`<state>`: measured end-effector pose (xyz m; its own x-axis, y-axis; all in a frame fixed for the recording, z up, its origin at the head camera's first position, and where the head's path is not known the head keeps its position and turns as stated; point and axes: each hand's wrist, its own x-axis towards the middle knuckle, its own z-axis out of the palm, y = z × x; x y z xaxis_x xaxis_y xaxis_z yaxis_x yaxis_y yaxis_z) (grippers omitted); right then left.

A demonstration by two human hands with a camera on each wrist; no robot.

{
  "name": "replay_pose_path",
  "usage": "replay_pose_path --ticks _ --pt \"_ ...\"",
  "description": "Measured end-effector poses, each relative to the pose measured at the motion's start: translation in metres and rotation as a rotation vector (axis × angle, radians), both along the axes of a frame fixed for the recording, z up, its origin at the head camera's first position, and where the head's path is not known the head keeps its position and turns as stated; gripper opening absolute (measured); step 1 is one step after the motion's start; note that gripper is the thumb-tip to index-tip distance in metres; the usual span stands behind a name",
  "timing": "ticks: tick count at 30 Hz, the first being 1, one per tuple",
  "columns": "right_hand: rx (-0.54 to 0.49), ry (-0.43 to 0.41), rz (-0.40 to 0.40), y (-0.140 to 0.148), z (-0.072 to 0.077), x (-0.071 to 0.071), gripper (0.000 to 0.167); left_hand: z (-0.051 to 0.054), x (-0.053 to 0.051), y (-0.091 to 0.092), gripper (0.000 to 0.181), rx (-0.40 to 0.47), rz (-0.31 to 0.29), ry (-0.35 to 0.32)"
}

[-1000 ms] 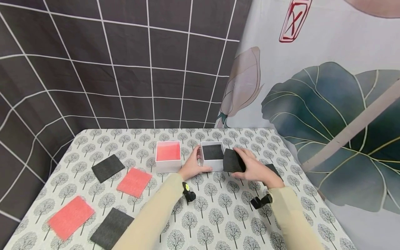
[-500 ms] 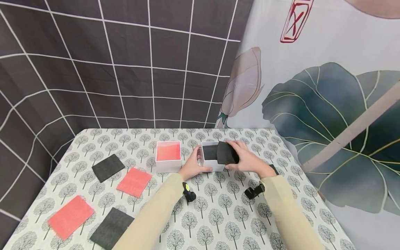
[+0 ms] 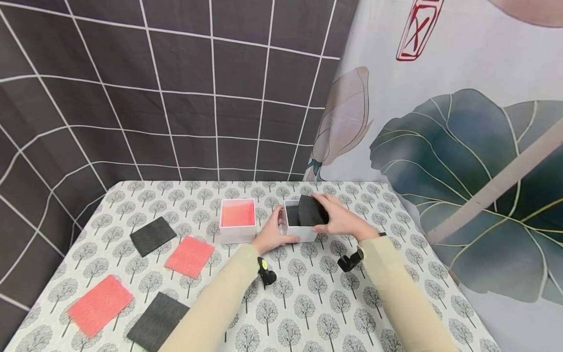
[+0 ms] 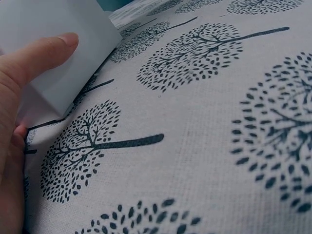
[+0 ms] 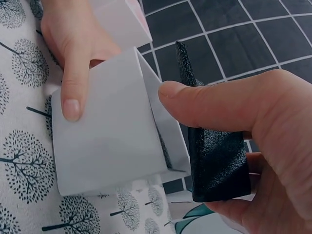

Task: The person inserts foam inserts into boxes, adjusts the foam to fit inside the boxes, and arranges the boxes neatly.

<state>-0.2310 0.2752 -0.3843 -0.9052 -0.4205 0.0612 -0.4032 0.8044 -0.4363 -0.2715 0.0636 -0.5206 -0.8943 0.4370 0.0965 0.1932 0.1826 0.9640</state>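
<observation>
My left hand (image 3: 269, 236) grips a white open-topped box (image 3: 306, 235); in the left wrist view its thumb presses the box's front face. Dark cloth (image 3: 292, 215) lies inside this box. My right hand (image 3: 340, 218) pinches a black cloth square (image 3: 312, 210) over the right part of the opening. Seen from the right wrist, the cloth (image 5: 219, 165) is bent between thumb and fingers, just off the rim of the box (image 5: 109, 131). Part of the opening is hidden by the cloth.
A second white box (image 3: 237, 235) with red cloth (image 3: 237, 213) inside stands to the left. Red squares (image 3: 189, 256) (image 3: 99, 306) and black squares (image 3: 152, 236) (image 3: 157, 321) lie flat on the tree-print tablecloth (image 3: 281, 313). A dark tiled-pattern curtain hangs behind.
My right hand has moved left and slightly away from me, bringing the black cloth square from beside the box to over its opening. My left hand has stayed on the box.
</observation>
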Motion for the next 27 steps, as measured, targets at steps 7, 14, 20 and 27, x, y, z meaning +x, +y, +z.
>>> replay_pose_path --ticks 7,14,20,27 --pt "0.001 -0.016 0.018 -0.006 -0.005 -0.012 0.097 0.001 0.001 0.000 0.121 -0.001 0.003 -0.001" --pt "0.016 -0.044 0.014 -0.007 -0.012 -0.023 0.099 0.001 0.001 -0.001 0.121 -0.023 0.007 0.014" --pt "0.028 -0.065 0.015 -0.011 -0.014 -0.028 0.103 0.004 0.003 -0.001 0.118 -0.032 0.005 0.015" --pt "0.054 -0.087 0.030 -0.016 -0.013 -0.031 0.104 0.008 0.004 -0.001 0.114 -0.043 0.004 0.008"
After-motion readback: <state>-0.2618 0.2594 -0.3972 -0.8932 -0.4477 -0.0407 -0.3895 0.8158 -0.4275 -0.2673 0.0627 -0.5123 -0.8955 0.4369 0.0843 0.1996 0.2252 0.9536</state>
